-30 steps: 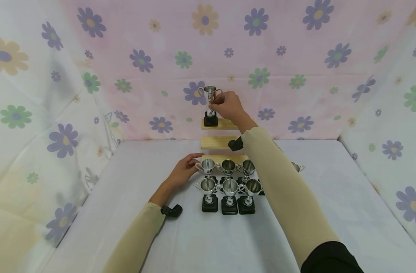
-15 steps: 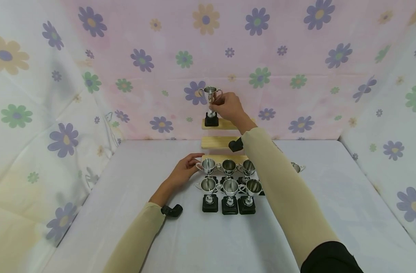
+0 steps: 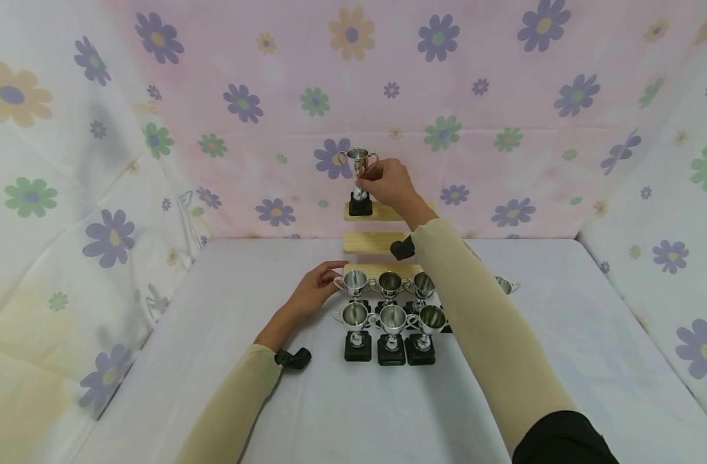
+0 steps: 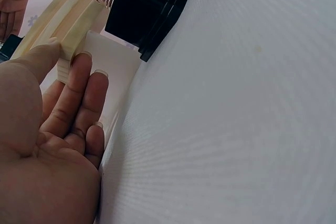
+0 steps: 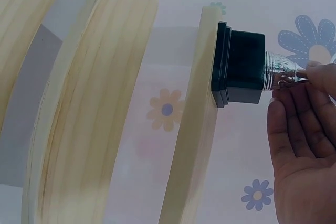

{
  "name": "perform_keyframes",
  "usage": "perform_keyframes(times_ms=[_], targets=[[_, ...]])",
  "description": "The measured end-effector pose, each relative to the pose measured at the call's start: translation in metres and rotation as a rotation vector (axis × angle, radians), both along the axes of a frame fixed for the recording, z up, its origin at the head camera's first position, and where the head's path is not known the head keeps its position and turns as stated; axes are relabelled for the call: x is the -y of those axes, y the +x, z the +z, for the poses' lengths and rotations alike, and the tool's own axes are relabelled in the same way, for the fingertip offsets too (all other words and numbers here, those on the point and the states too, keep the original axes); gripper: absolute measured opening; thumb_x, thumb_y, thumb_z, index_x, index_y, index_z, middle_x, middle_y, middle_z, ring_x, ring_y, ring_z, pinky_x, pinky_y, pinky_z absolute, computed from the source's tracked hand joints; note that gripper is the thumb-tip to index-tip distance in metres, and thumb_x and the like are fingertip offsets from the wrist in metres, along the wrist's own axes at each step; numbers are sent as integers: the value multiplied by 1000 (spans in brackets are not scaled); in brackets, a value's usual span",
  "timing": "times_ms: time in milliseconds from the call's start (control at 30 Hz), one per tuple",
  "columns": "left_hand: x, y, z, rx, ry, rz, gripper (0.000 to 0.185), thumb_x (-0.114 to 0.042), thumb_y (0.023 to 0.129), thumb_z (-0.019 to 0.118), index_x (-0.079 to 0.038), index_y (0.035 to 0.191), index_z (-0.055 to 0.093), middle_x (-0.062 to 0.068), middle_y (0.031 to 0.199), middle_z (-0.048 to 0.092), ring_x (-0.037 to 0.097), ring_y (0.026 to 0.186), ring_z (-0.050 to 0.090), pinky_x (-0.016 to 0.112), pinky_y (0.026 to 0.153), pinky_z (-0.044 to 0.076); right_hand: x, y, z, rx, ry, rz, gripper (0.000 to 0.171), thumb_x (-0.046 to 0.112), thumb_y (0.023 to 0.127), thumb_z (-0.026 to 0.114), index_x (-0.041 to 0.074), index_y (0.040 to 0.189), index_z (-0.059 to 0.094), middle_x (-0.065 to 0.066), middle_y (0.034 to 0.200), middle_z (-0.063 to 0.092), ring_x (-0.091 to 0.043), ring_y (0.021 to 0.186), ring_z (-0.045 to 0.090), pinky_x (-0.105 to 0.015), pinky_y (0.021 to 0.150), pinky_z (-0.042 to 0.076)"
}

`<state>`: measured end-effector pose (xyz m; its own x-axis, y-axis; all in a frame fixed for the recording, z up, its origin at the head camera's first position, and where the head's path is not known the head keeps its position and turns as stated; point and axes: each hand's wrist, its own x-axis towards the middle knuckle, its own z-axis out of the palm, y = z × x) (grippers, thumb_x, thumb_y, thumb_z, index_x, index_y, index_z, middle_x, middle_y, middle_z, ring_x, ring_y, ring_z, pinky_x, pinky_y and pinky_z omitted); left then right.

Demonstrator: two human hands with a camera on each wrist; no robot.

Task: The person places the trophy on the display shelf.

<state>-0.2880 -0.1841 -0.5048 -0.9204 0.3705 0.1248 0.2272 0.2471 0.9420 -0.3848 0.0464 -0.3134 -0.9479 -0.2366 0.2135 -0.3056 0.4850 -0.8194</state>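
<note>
My right hand pinches the stem of a small silver trophy cup with two handles and a black base. Its base stands upright at the left end of the top step of a wooden tiered stand; in the right wrist view the black base touches the board. Low on the left side, my left hand grips the end of the bottom step between thumb and fingers. Beside that hand, several similar trophies stand in two rows in front of the stand.
Part of another cup shows to the right, beyond my right sleeve, which hides some of the table. The white-covered table meets a flowered cloth backdrop right behind the stand.
</note>
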Motion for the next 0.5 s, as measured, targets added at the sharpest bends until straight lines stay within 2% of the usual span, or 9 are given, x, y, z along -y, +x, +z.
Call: perform_keyframes(times_ms=[500], targets=[[0, -1, -3, -8, 5, -2, 48, -11, 107, 65, -9, 153, 54, 13, 114, 76, 13, 105, 68, 27, 90, 46, -2, -1, -3, -5, 27, 16, 28, 25, 103, 73, 2, 119, 76, -14, 120, 72, -28, 112, 67, -43, 98, 53]])
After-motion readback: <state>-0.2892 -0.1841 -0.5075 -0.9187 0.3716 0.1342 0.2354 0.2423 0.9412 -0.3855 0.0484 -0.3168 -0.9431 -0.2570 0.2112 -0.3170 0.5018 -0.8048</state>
